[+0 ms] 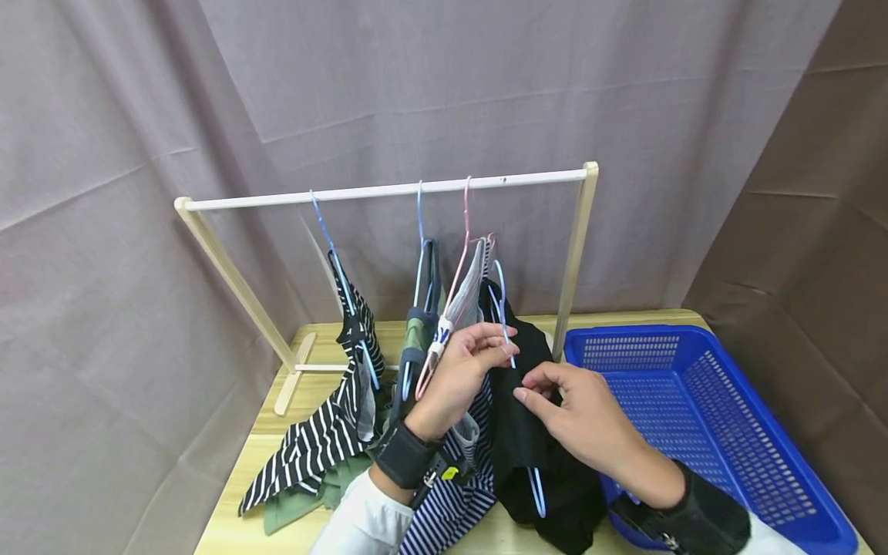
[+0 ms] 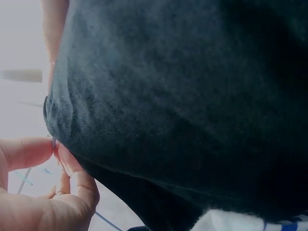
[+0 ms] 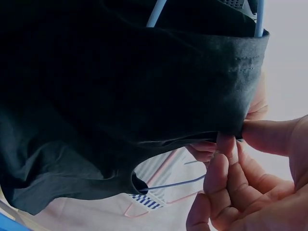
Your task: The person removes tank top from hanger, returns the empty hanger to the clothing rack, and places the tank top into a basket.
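Observation:
A black garment (image 1: 516, 432) is draped on a light blue wire hanger (image 1: 502, 301), whose hook points up, apart from the rail. My left hand (image 1: 454, 378) pinches the hanger wire between thumb and fingers, beside the cloth's edge. In the left wrist view, the thumb and fingertips of my left hand (image 2: 57, 207) meet at that edge. My right hand (image 1: 590, 412) pinches the garment's hem between thumb and forefinger, close to the left fingers. The right wrist view shows the hem gripped by my right hand (image 3: 260, 192), with blue wire (image 3: 156, 13) emerging from the black cloth.
A white rail (image 1: 375, 191) on wooden posts holds striped clothing (image 1: 326, 428), a green and navy garment (image 1: 416, 331) and a grey garment (image 1: 468, 285) on hangers. Striped cloth (image 1: 451, 509) hangs below my left wrist. A blue plastic basket (image 1: 749, 401) stands at the right.

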A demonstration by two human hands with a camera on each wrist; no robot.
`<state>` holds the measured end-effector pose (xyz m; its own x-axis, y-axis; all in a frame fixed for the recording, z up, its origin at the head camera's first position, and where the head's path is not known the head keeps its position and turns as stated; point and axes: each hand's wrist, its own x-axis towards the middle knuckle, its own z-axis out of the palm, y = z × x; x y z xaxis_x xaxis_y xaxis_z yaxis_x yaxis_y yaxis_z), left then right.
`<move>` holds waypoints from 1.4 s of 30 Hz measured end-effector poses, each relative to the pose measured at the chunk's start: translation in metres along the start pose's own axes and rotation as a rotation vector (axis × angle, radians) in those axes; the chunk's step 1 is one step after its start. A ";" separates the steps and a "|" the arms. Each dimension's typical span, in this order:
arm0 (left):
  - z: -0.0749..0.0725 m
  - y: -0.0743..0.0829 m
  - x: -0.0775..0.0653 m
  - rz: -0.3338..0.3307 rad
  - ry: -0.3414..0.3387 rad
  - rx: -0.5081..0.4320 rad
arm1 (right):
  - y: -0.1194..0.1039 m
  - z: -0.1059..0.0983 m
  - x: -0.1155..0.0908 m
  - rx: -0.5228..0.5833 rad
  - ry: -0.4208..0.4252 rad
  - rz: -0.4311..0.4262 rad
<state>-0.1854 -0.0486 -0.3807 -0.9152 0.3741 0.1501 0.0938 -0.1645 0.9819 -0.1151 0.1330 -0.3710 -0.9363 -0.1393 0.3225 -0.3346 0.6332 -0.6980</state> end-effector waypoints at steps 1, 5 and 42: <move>0.000 0.000 0.000 0.002 -0.001 0.000 | 0.000 -0.001 0.000 -0.002 0.003 -0.002; 0.001 0.000 0.001 0.007 -0.001 0.002 | 0.001 -0.002 -0.001 -0.017 0.019 -0.030; 0.000 0.001 0.005 0.009 0.084 -0.120 | 0.027 -0.017 -0.053 -0.056 -0.021 -0.377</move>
<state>-0.1899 -0.0470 -0.3792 -0.9445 0.2953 0.1439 0.0594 -0.2773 0.9590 -0.0722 0.1706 -0.3958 -0.7509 -0.3858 0.5361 -0.6501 0.5750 -0.4967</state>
